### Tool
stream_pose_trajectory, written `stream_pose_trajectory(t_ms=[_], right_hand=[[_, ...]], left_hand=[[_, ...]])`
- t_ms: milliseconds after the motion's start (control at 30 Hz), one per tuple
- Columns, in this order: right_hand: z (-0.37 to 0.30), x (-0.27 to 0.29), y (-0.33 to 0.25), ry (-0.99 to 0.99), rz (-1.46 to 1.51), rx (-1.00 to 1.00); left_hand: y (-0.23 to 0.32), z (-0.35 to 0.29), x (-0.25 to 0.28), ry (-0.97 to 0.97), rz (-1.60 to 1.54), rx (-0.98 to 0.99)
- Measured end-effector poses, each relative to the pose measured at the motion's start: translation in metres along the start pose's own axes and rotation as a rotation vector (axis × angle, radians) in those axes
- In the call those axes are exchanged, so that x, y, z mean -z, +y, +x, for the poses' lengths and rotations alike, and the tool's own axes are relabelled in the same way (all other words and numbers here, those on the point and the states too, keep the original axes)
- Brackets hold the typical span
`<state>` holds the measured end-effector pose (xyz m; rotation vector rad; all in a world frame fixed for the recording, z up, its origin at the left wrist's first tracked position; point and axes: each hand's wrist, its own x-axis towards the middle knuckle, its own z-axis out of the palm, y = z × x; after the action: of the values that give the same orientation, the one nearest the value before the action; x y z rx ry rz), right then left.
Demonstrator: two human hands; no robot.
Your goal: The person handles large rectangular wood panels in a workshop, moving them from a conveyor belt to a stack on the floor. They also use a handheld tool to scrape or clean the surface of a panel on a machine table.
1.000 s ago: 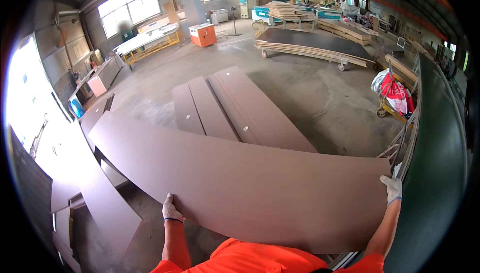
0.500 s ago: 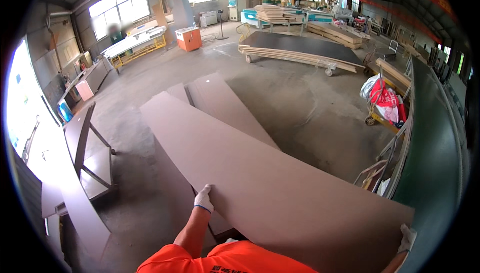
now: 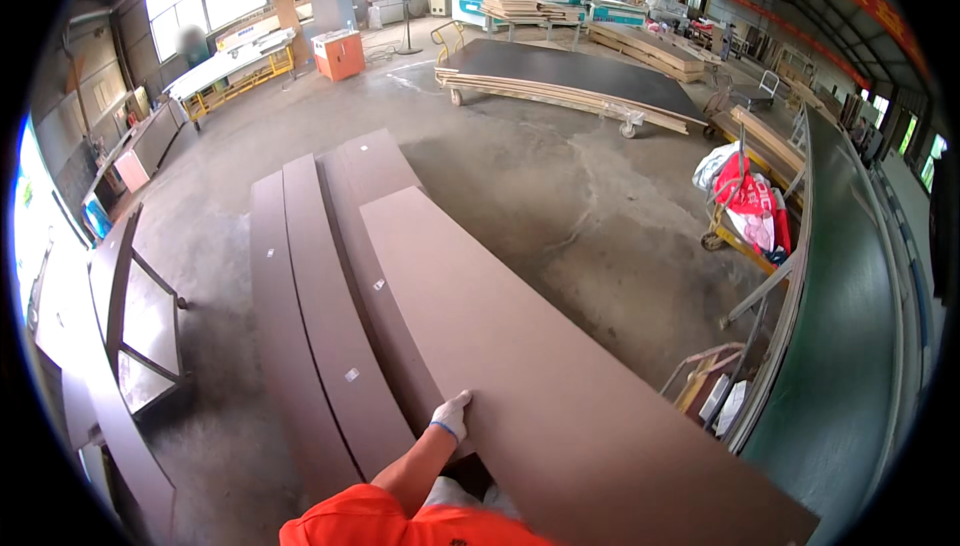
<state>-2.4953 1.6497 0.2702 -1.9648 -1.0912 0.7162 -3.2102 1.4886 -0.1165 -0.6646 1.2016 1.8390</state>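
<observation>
A long brown-grey board (image 3: 570,376) stretches across the lower middle of the head view, slanting from the centre to the bottom right. My left hand (image 3: 453,415), in a white glove, grips its left long edge with the fingers closed. My right hand does not show; the board's near right end reaches the bottom of the picture. Beneath and to the left of this board lie similar long panels: one narrow panel (image 3: 330,316) and another beside it (image 3: 272,326), both with small white labels. A wider panel (image 3: 372,161) lies partly under the held board.
At the right runs a long green conveyor belt (image 3: 845,276); beside it stands a yellow cart with red and white bags (image 3: 750,206). A wheeled trolley carries dark-topped sheets (image 3: 570,76) farther back. At the left is a metal-framed rack (image 3: 150,346) with panels. Another person (image 3: 192,51) stands far left.
The held board has swung and shifted to the right, uncovering labelled panels on the left. My left hand moved right and slightly down with it. My right hand has left the view.
</observation>
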Motion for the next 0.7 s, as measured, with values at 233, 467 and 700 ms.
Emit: stream_pose_trajectory(t_ms=[233, 467, 700], right_hand=[[0.048, -0.101, 0.108, -0.014, -0.014, 0.038], [-0.011, -0.359, 0.114, -0.283, -0.206, 0.143], [-0.074, -0.587, 0.1, -0.702, 0.276, -0.233]], left_hand=[[0.055, 0.034, -0.043, 0.188, 0.153, 0.093], [0.023, 0.002, -0.034, 0.018, 0.08, 0.081], [0.041, 0.029, -0.029, 0.184, 0.202, 0.067]])
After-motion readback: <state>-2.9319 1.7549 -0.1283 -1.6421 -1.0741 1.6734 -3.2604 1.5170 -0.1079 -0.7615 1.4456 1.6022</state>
